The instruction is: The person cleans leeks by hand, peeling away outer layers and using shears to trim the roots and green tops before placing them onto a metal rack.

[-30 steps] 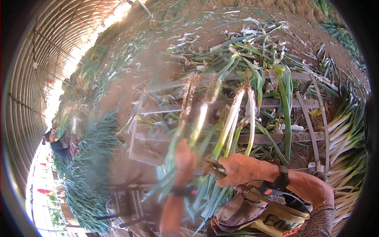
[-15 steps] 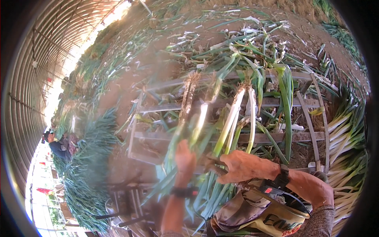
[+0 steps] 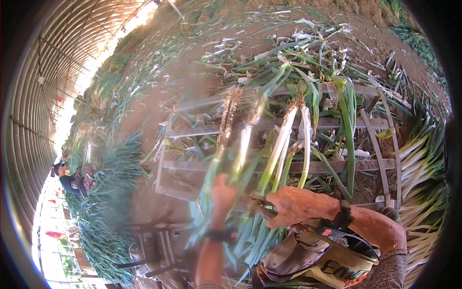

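Note:
Several long green onions lie across a metal rack in front of me, roots pointing away. My left hand [image 3: 224, 193], slightly blurred, is closed around the green part of a soil-covered green onion [image 3: 227, 118] at the rack's left. Just right of it lies a peeled green onion with a white stem [image 3: 244, 144]. My right hand [image 3: 301, 206] is closed over the leaves near the front edge, with a dark brown object [image 3: 260, 204] at its fingers that I cannot make out. Beyond its knuckles rest more white-stemmed green onions [image 3: 279, 153].
The metal rack [image 3: 337, 167] spans the middle, with stripped leaves [image 3: 269, 77] heaped at its far side. A row of cleaned green onions [image 3: 416, 192] lies at right. Uncleaned green onions [image 3: 106, 212] are piled at left, near another person [image 3: 72, 180]. A yellow bag [image 3: 337, 262] is by my lap.
My right hand and the brown object have shifted very slightly left. The left hand stays almost in place, and the white-stemmed green onions have moved a little.

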### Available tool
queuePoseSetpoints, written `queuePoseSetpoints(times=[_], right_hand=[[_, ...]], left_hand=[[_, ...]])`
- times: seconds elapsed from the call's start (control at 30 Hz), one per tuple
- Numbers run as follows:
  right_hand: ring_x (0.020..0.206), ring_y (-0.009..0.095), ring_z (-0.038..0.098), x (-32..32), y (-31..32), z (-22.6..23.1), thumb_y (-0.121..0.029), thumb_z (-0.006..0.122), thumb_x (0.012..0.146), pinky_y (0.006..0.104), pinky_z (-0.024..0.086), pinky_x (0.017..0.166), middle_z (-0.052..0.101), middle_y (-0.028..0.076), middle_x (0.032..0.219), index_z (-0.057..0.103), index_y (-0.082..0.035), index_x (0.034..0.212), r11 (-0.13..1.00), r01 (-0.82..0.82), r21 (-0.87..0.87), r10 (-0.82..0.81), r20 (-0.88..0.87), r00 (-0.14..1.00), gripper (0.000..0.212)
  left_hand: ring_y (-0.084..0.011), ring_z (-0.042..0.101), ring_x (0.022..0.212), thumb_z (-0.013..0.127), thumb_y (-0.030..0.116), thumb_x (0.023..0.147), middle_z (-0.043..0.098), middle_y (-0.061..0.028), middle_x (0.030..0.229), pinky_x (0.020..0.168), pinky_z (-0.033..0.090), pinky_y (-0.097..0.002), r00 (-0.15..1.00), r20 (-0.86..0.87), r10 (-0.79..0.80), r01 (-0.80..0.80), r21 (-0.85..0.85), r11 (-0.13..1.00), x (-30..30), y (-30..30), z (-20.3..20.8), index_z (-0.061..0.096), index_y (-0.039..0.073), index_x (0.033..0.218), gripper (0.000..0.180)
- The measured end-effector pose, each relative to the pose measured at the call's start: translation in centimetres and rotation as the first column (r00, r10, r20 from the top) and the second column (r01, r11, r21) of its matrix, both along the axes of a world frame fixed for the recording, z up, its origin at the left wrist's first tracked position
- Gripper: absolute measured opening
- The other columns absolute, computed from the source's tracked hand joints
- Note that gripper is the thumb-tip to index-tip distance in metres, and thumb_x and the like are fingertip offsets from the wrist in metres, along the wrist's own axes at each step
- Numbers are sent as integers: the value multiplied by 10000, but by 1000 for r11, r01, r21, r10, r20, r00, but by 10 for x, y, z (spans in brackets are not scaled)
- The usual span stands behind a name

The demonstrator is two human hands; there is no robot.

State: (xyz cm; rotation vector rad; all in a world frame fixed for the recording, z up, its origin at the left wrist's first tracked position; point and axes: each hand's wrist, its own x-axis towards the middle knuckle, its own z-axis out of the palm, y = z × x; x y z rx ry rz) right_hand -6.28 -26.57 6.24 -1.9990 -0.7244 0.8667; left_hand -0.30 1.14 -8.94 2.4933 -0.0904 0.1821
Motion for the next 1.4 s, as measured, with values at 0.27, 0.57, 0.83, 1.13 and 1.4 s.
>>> queuePoseSetpoints(times=[0.27,0.57,0.83,1.13,1.4], right_hand=[[480,125,552,-3,1,-5,-230,448,950,269,493,419,558,46,611,537,-74,1348,999,6,33,-7,18,1000,436],[707,382,653,-1,-4,12,-362,700,778,450,529,673,639,229,738,604,78,957,983,163,-86,-166,-30,986,485],[678,398,650,-2,-9,3,-354,704,760,469,529,672,636,236,715,599,75,926,976,215,-28,-214,36,976,472],[609,275,657,22,-23,0,-318,678,735,374,550,629,646,153,674,629,-19,1094,945,321,-58,-312,133,941,470],[558,253,617,46,-29,-19,-272,675,698,376,499,555,624,128,642,633,-45,1104,922,373,-105,-343,226,912,466]], left_hand=[[-156,659,833,714,106,802,711,-97,909,741,524,-314,995,-96,5,-15,-112,994,4,15,-9,651,-21,1019,260],[-114,590,778,714,270,888,668,-54,805,691,476,-287,962,-269,47,-104,-200,974,15,9,-16,667,-61,974,345],[-247,676,878,653,293,901,722,-156,998,795,520,-363,939,-342,38,-111,-197,974,3,5,-15,615,-34,1204,447],[-423,648,959,647,164,857,672,-214,1106,842,512,-486,990,-17,-137,137,226,964,-30,-26,20,595,20,1233,406],[-402,641,941,649,128,846,666,-196,1035,771,527,-493,965,103,-240,195,325,925,-48,-35,13,609,14,1159,335]])
